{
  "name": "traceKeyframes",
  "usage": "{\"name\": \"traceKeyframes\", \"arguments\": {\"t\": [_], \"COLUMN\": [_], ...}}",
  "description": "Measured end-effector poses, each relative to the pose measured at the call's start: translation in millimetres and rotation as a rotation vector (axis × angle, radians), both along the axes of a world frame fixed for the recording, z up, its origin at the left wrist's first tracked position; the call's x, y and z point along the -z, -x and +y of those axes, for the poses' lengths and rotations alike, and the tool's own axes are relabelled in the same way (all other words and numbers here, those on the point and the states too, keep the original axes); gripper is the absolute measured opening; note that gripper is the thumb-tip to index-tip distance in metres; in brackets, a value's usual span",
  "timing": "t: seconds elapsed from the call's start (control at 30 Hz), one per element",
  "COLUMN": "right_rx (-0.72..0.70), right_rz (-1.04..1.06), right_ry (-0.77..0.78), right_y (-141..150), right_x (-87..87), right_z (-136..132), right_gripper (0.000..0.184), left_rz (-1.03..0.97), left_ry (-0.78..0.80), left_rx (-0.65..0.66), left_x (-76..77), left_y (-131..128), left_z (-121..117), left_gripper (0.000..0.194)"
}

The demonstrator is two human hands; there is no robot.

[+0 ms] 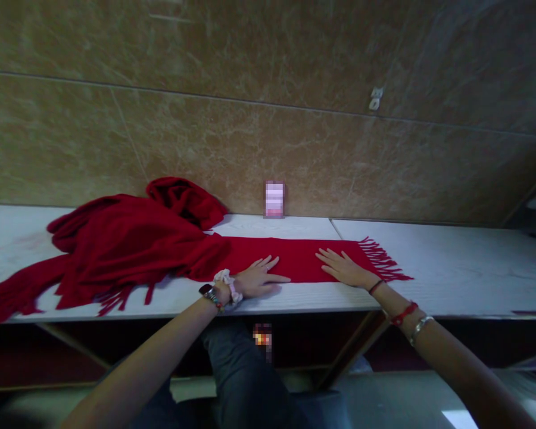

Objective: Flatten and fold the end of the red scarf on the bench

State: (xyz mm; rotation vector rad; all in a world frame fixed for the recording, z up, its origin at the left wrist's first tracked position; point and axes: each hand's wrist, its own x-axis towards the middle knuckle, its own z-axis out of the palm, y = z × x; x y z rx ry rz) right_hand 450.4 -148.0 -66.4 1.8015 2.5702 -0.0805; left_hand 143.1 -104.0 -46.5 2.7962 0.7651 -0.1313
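Note:
A red scarf (pixel 299 257) with a fringed end lies flat and folded narrow along the white counter. My left hand (pixel 256 279) rests on its near edge with fingers stretched out. Toward the fringe, my right hand (pixel 345 268) lies flat on the cloth, fingers spread. On the left, a bunched heap of red fabric (pixel 129 238) with fringes sits against the flat stretch; whether it is the same scarf or several, I cannot tell. Some of its fringe hangs toward the front edge.
The white counter (pixel 455 268) runs along a brown marble-look wall (pixel 232 143). A small blurred pink card-like item (pixel 274 199) leans on the wall. A white hook or fitting (pixel 375 99) is on the wall. Open shelf compartments (pixel 312 339) lie below the counter's front edge.

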Motion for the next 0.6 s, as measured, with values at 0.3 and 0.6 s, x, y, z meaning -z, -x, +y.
{"name": "traceKeyframes", "arguments": {"t": [0.3,0.6], "right_rx": [-0.035,0.042], "right_rz": [0.000,-0.012], "right_ry": [0.012,-0.085], "right_y": [-6,-20], "right_x": [-1.1,-4.1], "right_z": [21,20], "right_gripper": [0.052,0.049], "left_rz": [-0.070,0.005], "left_ry": [-0.205,-0.152], "left_rx": [-0.143,-0.252], "left_x": [-1.1,17.0], "left_y": [-45,-46], "left_z": [39,62], "left_gripper": [0.045,0.048]}}
